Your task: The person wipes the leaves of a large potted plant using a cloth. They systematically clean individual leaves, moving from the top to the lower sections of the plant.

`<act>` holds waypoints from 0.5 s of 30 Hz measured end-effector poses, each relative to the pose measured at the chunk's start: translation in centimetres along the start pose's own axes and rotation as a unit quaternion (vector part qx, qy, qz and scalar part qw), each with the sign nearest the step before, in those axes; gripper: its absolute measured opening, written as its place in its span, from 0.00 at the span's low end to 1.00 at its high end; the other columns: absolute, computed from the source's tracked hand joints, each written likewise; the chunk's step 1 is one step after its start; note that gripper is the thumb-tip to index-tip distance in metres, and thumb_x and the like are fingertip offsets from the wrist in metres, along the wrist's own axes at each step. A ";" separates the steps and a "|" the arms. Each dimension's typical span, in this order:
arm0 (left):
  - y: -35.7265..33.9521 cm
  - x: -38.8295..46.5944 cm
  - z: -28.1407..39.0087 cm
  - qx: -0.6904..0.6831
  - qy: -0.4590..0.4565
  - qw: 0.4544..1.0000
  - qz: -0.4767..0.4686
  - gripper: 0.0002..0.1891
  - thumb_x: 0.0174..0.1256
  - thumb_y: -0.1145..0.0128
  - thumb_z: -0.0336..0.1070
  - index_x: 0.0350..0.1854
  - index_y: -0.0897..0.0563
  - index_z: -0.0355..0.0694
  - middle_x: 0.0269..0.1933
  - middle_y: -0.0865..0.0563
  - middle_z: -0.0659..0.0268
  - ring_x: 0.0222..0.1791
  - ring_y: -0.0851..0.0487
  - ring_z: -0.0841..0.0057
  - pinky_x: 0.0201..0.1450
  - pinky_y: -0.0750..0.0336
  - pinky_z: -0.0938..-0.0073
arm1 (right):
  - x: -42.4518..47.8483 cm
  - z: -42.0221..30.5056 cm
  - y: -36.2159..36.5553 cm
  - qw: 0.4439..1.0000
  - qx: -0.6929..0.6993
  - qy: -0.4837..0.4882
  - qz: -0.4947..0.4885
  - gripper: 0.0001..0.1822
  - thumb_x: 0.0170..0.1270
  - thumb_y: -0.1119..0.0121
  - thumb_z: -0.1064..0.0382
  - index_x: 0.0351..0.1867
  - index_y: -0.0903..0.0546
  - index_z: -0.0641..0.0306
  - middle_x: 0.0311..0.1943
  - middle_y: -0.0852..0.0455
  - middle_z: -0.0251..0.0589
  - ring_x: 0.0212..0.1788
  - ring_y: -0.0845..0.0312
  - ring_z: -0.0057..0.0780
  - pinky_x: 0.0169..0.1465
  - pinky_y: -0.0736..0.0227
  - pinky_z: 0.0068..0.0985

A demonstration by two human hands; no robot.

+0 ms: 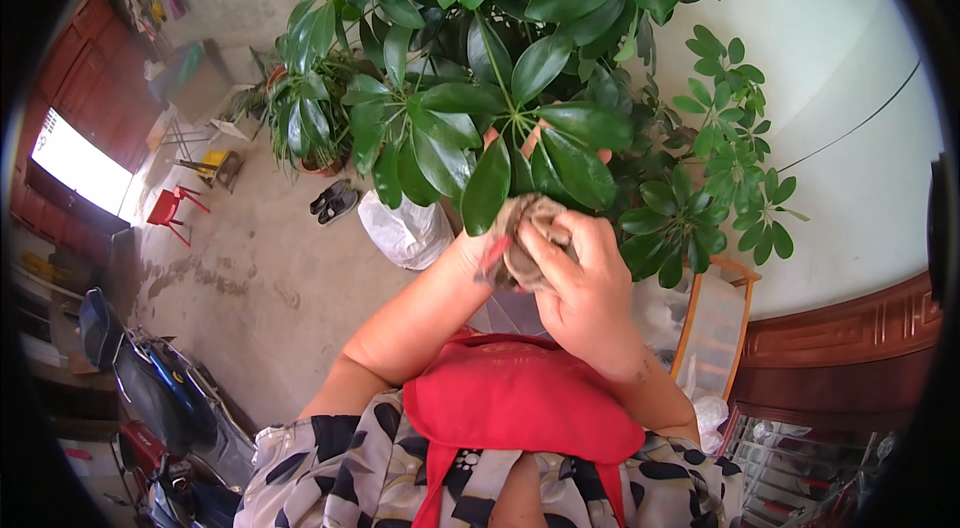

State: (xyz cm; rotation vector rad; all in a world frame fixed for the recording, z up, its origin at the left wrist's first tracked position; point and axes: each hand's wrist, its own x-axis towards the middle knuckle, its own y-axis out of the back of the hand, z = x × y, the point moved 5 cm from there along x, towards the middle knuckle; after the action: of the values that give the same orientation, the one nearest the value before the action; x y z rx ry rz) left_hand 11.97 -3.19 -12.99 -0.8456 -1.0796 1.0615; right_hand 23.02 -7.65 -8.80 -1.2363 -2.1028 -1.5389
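Note:
A large potted umbrella plant (pixel 517 108) with glossy green leaves fills the upper middle. My right hand (pixel 581 273) holds a crumpled brown cloth (pixel 529 243) at the tips of the lowest leaves. My left hand (pixel 534 138) reaches up under the leaves, which hide most of it; a few fingers show between them. Whether it grips a stem or leaf cannot be told. The cloth lies over the left wrist area, beneath a drooping leaf (pixel 486 187). A red apron (pixel 517 393) covers my chest.
A white plastic bag (pixel 409 232) and dark shoes (pixel 334 202) are on the concrete floor. Further left are a red stool (pixel 166 207) and a parked scooter (pixel 169 393). Another potted plant (pixel 304 115) stands behind. At right are a wooden-framed rack (pixel 716 325) and a pale wall (pixel 840 175).

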 end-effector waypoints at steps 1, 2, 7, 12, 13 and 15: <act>0.1 -0.1 0.3 0.057 -0.015 0.998 0.025 0.33 0.75 0.58 0.66 0.74 0.34 0.51 0.68 0.26 0.55 0.63 0.22 0.56 0.65 0.24 0.51 | -0.5 0.0 0.2 1.000 0.026 0.006 -0.014 0.27 0.47 0.36 0.76 0.54 0.15 0.61 0.50 0.22 0.47 0.47 0.23 0.48 0.49 0.24 0.34; -0.1 -0.4 0.2 0.042 0.001 0.997 0.057 0.33 0.75 0.57 0.65 0.74 0.34 0.49 0.67 0.25 0.55 0.62 0.22 0.56 0.64 0.23 0.51 | -1.0 0.3 0.3 0.998 0.067 0.017 -0.015 0.27 0.45 0.38 0.75 0.53 0.15 0.61 0.47 0.22 0.44 0.45 0.23 0.46 0.47 0.24 0.35; -0.2 -0.3 -0.4 -0.017 0.038 0.998 0.045 0.33 0.72 0.52 0.63 0.72 0.32 0.48 0.66 0.23 0.55 0.62 0.22 0.55 0.67 0.27 0.50 | -0.3 0.5 2.9 0.983 0.174 -0.013 0.051 0.27 0.45 0.41 0.77 0.52 0.14 0.62 0.48 0.22 0.50 0.46 0.23 0.45 0.50 0.25 0.33; 0.3 -1.1 -0.8 -0.027 0.069 0.997 -0.005 0.20 0.78 0.54 0.46 0.65 0.26 0.42 0.63 0.20 0.60 0.61 0.19 0.66 0.65 0.23 0.64 | 2.9 1.4 1.8 0.996 -0.034 0.006 0.083 0.30 0.47 0.36 0.74 0.57 0.18 0.58 0.52 0.24 0.46 0.47 0.26 0.49 0.54 0.27 0.40; 0.2 -1.0 -0.9 -0.079 0.053 0.994 -0.044 0.25 0.78 0.53 0.53 0.67 0.27 0.42 0.64 0.20 0.60 0.63 0.21 0.64 0.67 0.26 0.62 | 2.9 1.6 1.2 0.995 -0.054 -0.003 0.084 0.31 0.47 0.34 0.73 0.58 0.18 0.57 0.52 0.24 0.45 0.48 0.26 0.48 0.54 0.28 0.40; 0.1 -1.6 -0.6 -0.021 0.063 0.996 0.066 0.32 0.75 0.55 0.63 0.69 0.29 0.42 0.65 0.21 0.58 0.65 0.23 0.62 0.71 0.30 0.58 | 2.0 1.5 0.7 0.993 -0.085 0.003 0.080 0.31 0.46 0.32 0.70 0.58 0.18 0.55 0.51 0.24 0.44 0.47 0.26 0.46 0.50 0.27 0.37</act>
State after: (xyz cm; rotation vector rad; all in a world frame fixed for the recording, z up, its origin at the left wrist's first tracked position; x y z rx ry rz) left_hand 12.38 -4.75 -13.67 -1.0140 -0.9535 1.0835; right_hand 22.73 -5.33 -7.72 -1.4177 -1.8506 -1.6734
